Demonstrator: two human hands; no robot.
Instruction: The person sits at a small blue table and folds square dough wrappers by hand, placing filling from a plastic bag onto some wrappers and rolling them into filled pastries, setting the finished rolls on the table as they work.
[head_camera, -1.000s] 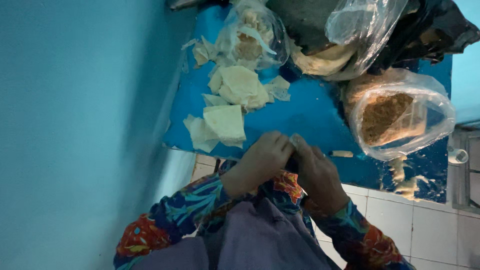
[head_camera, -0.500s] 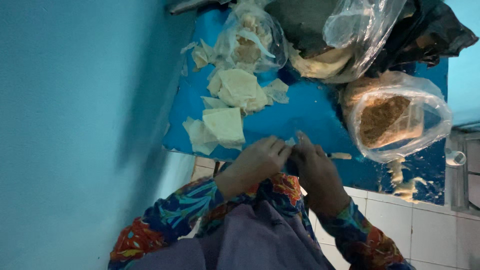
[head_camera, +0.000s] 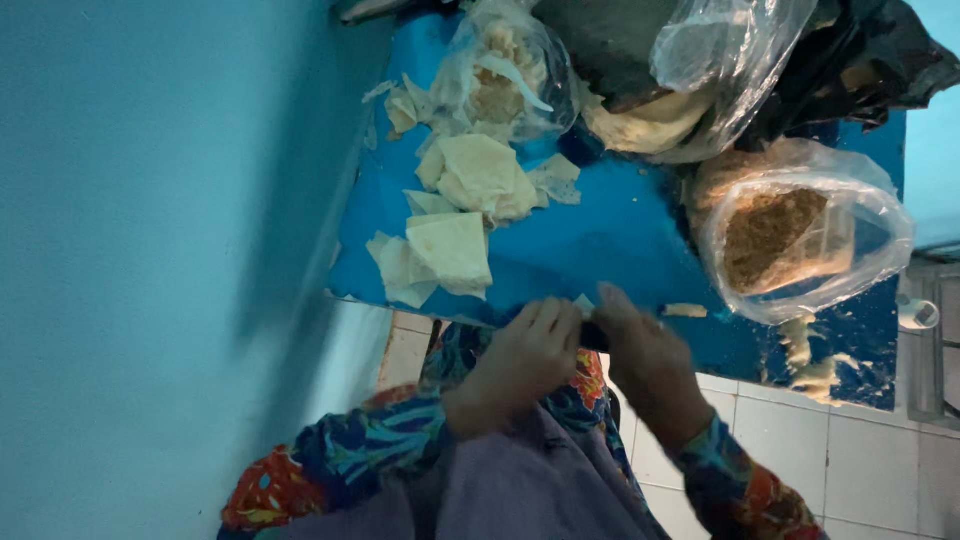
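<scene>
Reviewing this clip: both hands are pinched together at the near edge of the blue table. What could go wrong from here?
The left hand and right hand work a small pale piece right at the blue table edge; it could drop to the tiled floor. The pale sheets overhang the near edge and might slide off. The open bag of brown filling sits close to the right hand and could get knocked.

Blue table (head_camera: 620, 240), pale cream wrappers (head_camera: 455, 250), brown filling (head_camera: 770, 235), floral multicolour sleeves (head_camera: 380, 440), teal wall (head_camera: 130, 250)

Bare blue table (head_camera: 610, 235) between pale sheets (head_camera: 455, 250) and bag (head_camera: 800, 240).
</scene>
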